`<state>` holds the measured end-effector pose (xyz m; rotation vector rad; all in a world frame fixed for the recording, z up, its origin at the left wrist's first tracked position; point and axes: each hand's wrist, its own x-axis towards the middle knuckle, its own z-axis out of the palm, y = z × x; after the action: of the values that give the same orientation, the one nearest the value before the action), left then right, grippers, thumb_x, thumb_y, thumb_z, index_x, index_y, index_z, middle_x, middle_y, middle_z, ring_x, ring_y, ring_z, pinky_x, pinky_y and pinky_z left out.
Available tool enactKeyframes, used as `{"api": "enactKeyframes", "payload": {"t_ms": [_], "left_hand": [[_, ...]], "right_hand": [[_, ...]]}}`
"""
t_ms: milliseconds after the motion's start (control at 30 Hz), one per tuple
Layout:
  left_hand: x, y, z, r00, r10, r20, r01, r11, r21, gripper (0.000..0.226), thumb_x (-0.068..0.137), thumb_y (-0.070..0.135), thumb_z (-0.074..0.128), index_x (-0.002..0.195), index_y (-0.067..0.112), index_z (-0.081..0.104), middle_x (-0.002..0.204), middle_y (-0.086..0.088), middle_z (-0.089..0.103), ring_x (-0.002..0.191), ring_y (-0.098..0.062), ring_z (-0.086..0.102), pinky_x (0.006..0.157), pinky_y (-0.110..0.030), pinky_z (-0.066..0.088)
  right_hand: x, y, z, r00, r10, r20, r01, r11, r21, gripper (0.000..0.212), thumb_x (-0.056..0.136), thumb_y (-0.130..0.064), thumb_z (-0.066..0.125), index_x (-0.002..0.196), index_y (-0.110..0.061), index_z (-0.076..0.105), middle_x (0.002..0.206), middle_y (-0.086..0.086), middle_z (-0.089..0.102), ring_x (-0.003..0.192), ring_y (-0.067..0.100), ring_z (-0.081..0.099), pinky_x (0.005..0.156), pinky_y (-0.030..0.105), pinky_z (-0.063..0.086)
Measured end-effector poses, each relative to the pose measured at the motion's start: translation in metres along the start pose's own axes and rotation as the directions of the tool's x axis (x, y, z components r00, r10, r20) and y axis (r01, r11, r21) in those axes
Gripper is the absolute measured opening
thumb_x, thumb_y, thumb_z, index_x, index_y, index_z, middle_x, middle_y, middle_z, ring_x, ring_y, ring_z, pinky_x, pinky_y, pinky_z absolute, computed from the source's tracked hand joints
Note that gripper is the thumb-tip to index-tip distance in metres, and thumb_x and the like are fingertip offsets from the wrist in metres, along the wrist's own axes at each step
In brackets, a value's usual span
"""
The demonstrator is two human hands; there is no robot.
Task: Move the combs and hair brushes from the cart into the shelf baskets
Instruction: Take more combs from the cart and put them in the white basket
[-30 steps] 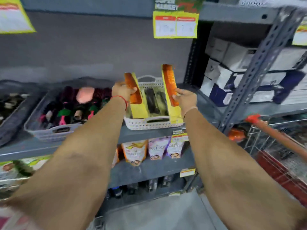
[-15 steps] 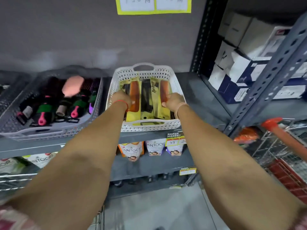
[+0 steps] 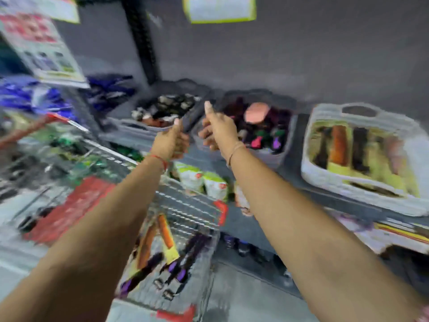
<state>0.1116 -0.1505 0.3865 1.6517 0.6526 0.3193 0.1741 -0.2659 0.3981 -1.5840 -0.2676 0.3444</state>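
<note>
Both hands empty: left hand (image 3: 171,142) loosely curled, right hand (image 3: 217,129) half-open, above wire shopping cart (image 3: 185,205) holding packaged orange combs (image 3: 165,231).

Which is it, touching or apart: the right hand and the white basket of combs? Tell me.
Apart. The head view shows the right hand raised in front of the grey brush basket, with that basket lying between it and the white basket.

A shop aisle: grey metal shelves (image 3: 336,201) across the frame hold baskets (image 3: 325,177) of packaged goods, price tags (image 3: 219,8) hang at top, a wire cart (image 3: 185,205) stands lower left.
</note>
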Motion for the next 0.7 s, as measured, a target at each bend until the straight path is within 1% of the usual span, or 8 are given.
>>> {"api": "enactKeyframes", "payload": {"t_ms": [133,200,267,333,433,533,600,700], "left_hand": [[0.001,-0.092,-0.099,0.972,-0.217,-0.093,0.218,0.976,-0.004,0.05,0.095,0.047,0.033,0.06,0.014,0.048,0.038,-0.004,0.056,0.038,-0.013,0.054,0.046,-0.015,0.043],[-0.001,-0.136,-0.132,0.939,-0.328,-0.105,0.333,0.942,0.041,0.052,0.096,0.046,0.031,0.06,0.012,0.047,0.057,-0.007,0.052,0.048,-0.017,0.049,0.052,-0.02,0.039],[-0.003,-0.171,-0.157,0.895,-0.434,-0.101,0.441,0.895,0.063,0.051,0.096,0.045,0.031,0.063,0.011,0.049,0.064,-0.007,0.05,0.047,-0.017,0.051,0.045,-0.017,0.036],[-0.005,-0.198,-0.171,0.846,-0.523,-0.101,0.531,0.842,0.094,0.05,0.095,0.046,0.033,0.065,0.011,0.051,0.067,-0.007,0.051,0.05,-0.017,0.052,0.047,-0.018,0.038],[0.001,-0.23,-0.179,0.782,-0.617,-0.09,0.623,0.776,0.099,0.048,0.095,0.045,0.035,0.07,0.009,0.055,0.071,-0.008,0.054,0.058,-0.018,0.048,0.056,-0.021,0.037],[0.022,-0.264,-0.174,0.742,-0.658,-0.127,0.67,0.727,0.149,0.043,0.096,0.04,0.038,0.093,0.004,0.062,0.091,-0.012,0.06,0.075,-0.023,0.055,0.064,-0.026,0.042],[0.035,-0.292,-0.169,0.71,-0.683,-0.171,0.704,0.683,0.193,0.037,0.093,0.039,0.044,0.088,0.006,0.06,0.091,-0.014,0.058,0.078,-0.024,0.053,0.07,-0.03,0.041],[0.054,-0.341,-0.161,0.63,-0.746,-0.217,0.761,0.538,0.362,0.038,0.092,0.039,0.048,0.072,0.007,0.053,0.077,-0.011,0.053,0.072,-0.024,0.047,0.059,-0.027,0.036]], "right_hand": [[-0.006,0.078,0.083,0.929,0.301,0.215,-0.272,0.95,-0.154,0.055,0.081,-0.065,0.04,0.071,-0.013,0.053,0.06,0.009,0.059,0.025,0.01,0.049,0.035,0.012,0.035],[-0.014,0.12,0.107,0.835,0.465,0.294,-0.385,0.875,-0.293,0.062,0.081,-0.068,0.034,0.089,-0.01,0.055,0.071,0.008,0.062,0.04,0.013,0.056,0.044,0.02,0.039],[-0.019,0.155,0.12,0.743,0.585,0.325,-0.446,0.795,-0.413,0.069,0.082,-0.069,0.031,0.11,-0.01,0.054,0.089,0.008,0.064,0.064,0.019,0.06,0.051,0.025,0.041],[-0.022,0.182,0.123,0.688,0.659,0.304,-0.488,0.73,-0.478,0.071,0.083,-0.068,0.031,0.118,-0.01,0.052,0.103,0.011,0.063,0.078,0.022,0.061,0.056,0.026,0.043],[-0.02,0.212,0.128,0.634,0.72,0.28,-0.527,0.668,-0.524,0.064,0.084,-0.065,0.032,0.119,-0.014,0.052,0.104,0.008,0.064,0.076,0.017,0.061,0.056,0.024,0.046],[-0.004,0.245,0.138,0.625,0.74,0.247,-0.522,0.632,-0.573,0.051,0.086,-0.059,0.039,0.114,-0.018,0.052,0.09,0.001,0.062,0.07,0.016,0.059,0.054,0.025,0.044],[0.005,0.272,0.143,0.616,0.755,0.228,-0.518,0.605,-0.605,0.035,0.085,-0.055,0.045,0.093,-0.021,0.052,0.083,-0.002,0.058,0.067,0.015,0.057,0.055,0.025,0.044],[0.017,0.323,0.15,0.588,0.783,0.203,-0.518,0.557,-0.649,0.021,0.085,-0.046,0.053,0.075,-0.028,0.048,0.083,-0.003,0.056,0.059,0.011,0.054,0.049,0.021,0.041]]}}
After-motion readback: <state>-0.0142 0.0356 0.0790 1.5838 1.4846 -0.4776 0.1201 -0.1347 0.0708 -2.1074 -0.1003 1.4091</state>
